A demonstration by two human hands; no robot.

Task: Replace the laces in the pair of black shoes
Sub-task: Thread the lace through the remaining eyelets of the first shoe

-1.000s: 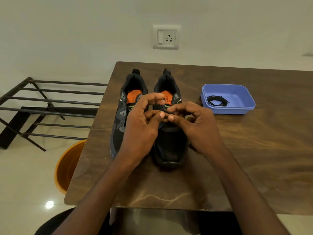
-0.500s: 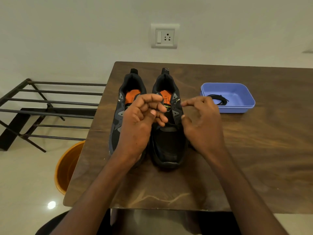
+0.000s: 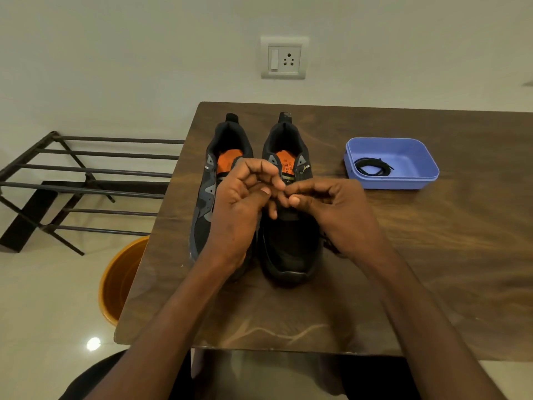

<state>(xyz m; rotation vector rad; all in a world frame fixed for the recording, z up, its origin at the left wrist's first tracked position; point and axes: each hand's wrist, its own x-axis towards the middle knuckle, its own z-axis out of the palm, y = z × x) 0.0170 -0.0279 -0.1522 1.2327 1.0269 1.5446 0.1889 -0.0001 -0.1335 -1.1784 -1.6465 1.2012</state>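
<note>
From my head view, my left hand (image 3: 236, 209) and right hand (image 3: 331, 209) meet over the right shoe (image 3: 288, 226). Their fingers are curled narrow and seem to pinch a lace end at its eyelets, though I cannot see the lace itself. The left shoe (image 3: 210, 183) beside it looks unlaced, so I judge most remains. A black lace (image 3: 372, 168) waits in the blue tray (image 3: 415, 180) on the worktop (image 3: 432, 269); my own hands block the view.
</note>
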